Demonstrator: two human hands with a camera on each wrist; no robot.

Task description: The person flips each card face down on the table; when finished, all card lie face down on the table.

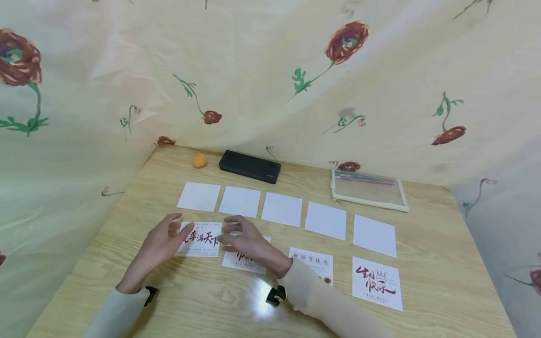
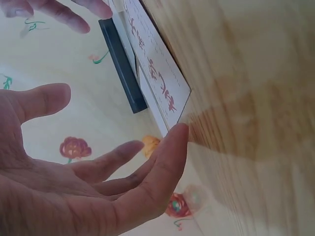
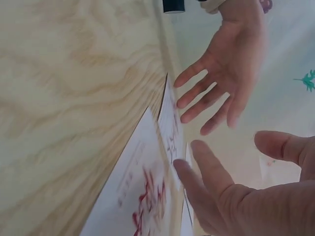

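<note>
The leftmost white rectangular paper card with dark-red lettering lies lengthwise between the left hand and right hand, fingers loosely spread, holding nothing

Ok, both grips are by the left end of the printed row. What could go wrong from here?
The left card lies flat and looks thin, so the left grip might slide it rather than lift it.

The right grip hides part of the second card in the head view; a low pass could knock that card askew.

The right sleeve overlaps the third card there and may drag it.
</note>
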